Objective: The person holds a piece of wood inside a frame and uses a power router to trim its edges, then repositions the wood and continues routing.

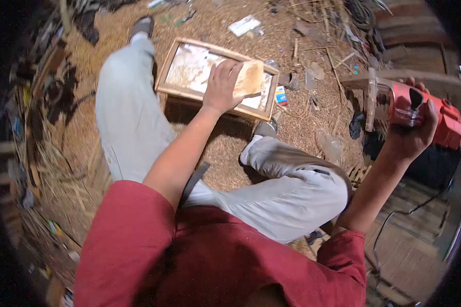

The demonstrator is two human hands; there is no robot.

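My left hand (222, 87) is closed on a tan, flat piece of wood (251, 77), with the fingers at its left edge. Beneath that piece lies a shallow rectangular wooden frame (164, 71), like a tray, with a stained white panel (185, 65) inside it. The frame sits raised between my feet; its support is mostly in shadow. Off to the right, my right hand (412, 130) is wrapped around a red power tool (448, 125). A dark round opening shows on the tool's side, but its working face is hidden.
Wood shavings (220, 176) and scraps cover the ground. A small blue-and-red box (280, 95) lies beside the frame's right end. Near the tool is a wooden beam (354, 78). A dark cord (381, 233) runs down at the right. A white paper piece (244, 25) lies farther ahead.
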